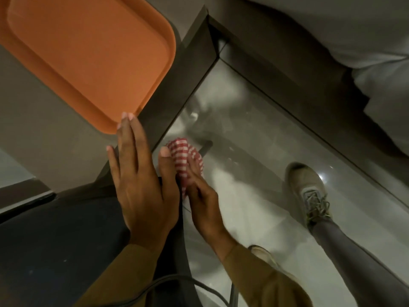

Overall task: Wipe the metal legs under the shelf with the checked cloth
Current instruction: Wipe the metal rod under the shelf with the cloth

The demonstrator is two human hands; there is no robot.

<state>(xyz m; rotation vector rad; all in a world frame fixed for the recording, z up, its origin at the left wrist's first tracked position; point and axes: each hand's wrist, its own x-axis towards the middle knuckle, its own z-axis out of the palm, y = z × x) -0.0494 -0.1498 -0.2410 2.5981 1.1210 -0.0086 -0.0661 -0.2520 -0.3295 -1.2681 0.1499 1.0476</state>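
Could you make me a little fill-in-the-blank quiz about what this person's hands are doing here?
1. The tray lying on the shelf is ____ in colour.
2. The checked cloth is held by the ____ hand.
3. The left hand rests flat with its fingers ____.
4. The cloth's checks are white and ____.

Missing words: orange; right; open; red
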